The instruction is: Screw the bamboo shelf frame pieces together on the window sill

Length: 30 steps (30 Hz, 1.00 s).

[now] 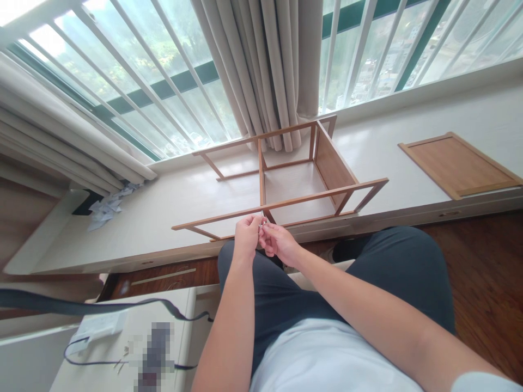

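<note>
Object (pixel 262 222), small, whitish, mostly hidden, pinched in left hand (pixel 246 233) and right hand (pixel 281 243).

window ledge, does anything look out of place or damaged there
The loose white paper-like scraps look untidy, strewn towards the left end of the pale window ledge, near the beige fabric curtain. The brown wooden frame shows no evident damage.

Beige curtain (pixel 281 65) between barred windows (pixel 378 68); white papers (pixel 105 209) on pale ledge (pixel 171 196).

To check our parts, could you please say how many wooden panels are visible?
2: one panel set in the wooden frame, another panel lying on the ledge to its right.
</note>
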{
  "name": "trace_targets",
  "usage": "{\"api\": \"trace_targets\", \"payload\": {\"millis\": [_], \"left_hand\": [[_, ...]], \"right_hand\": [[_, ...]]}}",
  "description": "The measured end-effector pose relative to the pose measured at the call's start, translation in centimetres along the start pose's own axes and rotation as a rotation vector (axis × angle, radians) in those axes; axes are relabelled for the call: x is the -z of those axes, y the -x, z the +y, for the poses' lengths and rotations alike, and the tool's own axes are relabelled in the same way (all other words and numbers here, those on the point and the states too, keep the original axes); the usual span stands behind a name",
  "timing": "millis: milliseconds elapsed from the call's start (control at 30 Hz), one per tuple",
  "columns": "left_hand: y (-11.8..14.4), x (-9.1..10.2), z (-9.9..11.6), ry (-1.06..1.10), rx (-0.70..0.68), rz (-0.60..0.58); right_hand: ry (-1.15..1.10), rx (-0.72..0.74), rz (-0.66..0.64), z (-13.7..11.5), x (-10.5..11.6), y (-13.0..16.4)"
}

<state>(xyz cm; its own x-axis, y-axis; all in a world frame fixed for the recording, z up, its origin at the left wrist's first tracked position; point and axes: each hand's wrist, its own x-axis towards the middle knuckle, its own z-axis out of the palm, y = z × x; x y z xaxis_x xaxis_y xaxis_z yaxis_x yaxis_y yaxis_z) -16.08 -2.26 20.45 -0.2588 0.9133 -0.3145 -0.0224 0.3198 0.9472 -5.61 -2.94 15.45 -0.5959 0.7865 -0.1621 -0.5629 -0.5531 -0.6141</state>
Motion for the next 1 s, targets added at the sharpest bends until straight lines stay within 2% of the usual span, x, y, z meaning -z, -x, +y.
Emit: {"api": "trace_targets", "payload": {"millis": [333, 533, 733, 1000], "left_hand": [[-0.4, 0.3, -0.6, 0.200, 0.085, 0.029], [-0.2, 0.3, -1.0, 0.236, 0.104, 0.036], [-0.3, 0.2, -1.0, 0.223, 0.113, -0.002], [-0.5, 0.1, -1.2, 0.254, 0.098, -0.038]], "right_hand": [[0.538, 0.334, 0.232, 0.3, -0.2, 0.7], [0.820, 0.438, 0.313, -0.3, -0.5, 1.3], [0.969, 0.499, 0.365, -0.9, -0.5, 1.3], [1.083, 0.557, 0.368, -1.1, -0.5, 1.2]]}}
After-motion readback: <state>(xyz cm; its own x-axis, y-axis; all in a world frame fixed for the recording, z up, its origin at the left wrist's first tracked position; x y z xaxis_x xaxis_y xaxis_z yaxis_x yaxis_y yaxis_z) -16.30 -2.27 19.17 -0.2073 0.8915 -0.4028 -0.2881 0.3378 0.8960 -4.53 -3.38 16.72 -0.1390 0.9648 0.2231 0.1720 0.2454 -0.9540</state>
